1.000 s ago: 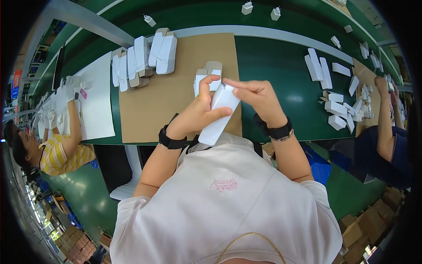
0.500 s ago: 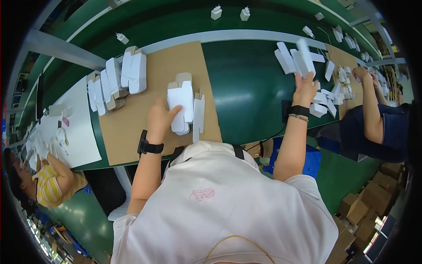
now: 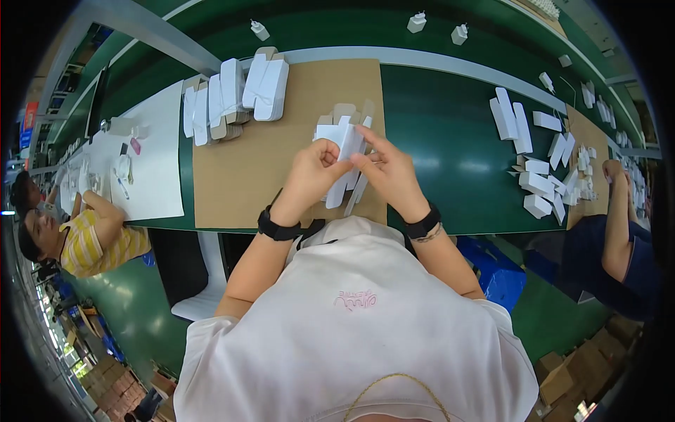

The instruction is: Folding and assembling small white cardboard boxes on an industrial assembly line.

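Over the sheet of brown cardboard [image 3: 246, 176], my two hands meet around a narrow white folding carton [image 3: 349, 141]. My left hand [image 3: 313, 172] is closed on its left side, thumb stretched across to it. From the other side the fingers and thumb of my right hand [image 3: 390, 172] pinch the carton's right edge. Several flat white cartons with brown flaps lie in a small stack [image 3: 325, 132] beneath and behind my hands. They partly hide it.
Bundles of flat white cartons [image 3: 267, 88] lie at the far left of the cardboard. Folded white boxes [image 3: 538, 184] sit to the right on the green table [image 3: 443, 148]. Small white chargers [image 3: 417, 22] stand along the back. Co-workers sit left, in a yellow-striped shirt [image 3: 95, 235], and right.
My right hand has come from the white boxes at the right to the middle. My left hand, earlier on the carton stack, now holds a carton together with it. The view has shifted.
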Demonstrator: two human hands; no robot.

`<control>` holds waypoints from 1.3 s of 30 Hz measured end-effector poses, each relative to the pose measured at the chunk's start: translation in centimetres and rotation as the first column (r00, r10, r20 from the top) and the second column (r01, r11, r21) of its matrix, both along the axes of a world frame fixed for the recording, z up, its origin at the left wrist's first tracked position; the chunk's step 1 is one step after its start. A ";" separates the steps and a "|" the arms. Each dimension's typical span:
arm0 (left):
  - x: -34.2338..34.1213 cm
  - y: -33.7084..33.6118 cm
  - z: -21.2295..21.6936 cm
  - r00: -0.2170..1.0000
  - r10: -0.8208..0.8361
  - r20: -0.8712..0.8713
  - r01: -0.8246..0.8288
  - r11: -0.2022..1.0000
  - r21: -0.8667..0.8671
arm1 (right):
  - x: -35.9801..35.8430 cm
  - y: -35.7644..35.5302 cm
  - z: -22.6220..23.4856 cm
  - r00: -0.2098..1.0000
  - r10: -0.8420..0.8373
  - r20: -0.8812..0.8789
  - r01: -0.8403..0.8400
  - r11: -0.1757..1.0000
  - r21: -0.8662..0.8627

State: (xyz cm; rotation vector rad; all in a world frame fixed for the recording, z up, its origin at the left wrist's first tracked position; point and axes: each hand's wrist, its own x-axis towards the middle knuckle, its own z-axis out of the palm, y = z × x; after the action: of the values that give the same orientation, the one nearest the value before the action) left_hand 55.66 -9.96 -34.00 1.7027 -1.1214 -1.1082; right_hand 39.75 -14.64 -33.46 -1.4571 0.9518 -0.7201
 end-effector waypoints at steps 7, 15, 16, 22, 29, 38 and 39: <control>-0.5 1.2 2.4 0.994 -0.053 0.093 0.063 0.992 -0.106 | 0.9 -0.5 -0.2 0.993 -0.062 0.098 0.057 0.997 0.050; -0.7 1.3 0.6 0.942 -0.184 -0.282 0.139 0.975 -0.171 | -0.4 -1.1 1.1 0.989 0.033 -0.146 -0.037 0.999 -0.024; -1.2 1.1 0.6 0.903 -0.137 -0.408 0.041 0.971 -0.234 | -0.1 -0.7 1.3 0.989 0.036 -0.147 -0.040 0.999 -0.025; -1.4 0.6 2.3 0.771 -0.174 -0.612 0.059 0.977 -0.204 | 1.7 1.3 2.3 0.871 -0.227 0.435 0.149 0.967 0.205; -1.6 1.3 2.2 0.869 -0.216 -0.445 0.100 0.958 -0.269 | 0.1 -0.1 1.4 0.967 -0.048 0.252 0.026 0.996 0.089; -0.2 1.0 3.2 0.939 -0.325 -0.112 0.301 0.935 -0.190 | -1.0 -0.5 3.0 0.992 0.026 0.127 -0.014 0.995 -0.100; -0.2 1.1 3.2 0.938 -0.327 -0.114 0.303 0.934 -0.189 | -1.4 -1.2 2.9 0.979 0.104 0.173 -0.112 0.993 0.035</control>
State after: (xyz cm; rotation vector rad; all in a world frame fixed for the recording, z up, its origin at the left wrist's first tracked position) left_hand 55.46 -8.82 -30.76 1.3186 -1.3873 -1.2700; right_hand 38.39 -15.79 -30.58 -1.3731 0.7465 -0.7271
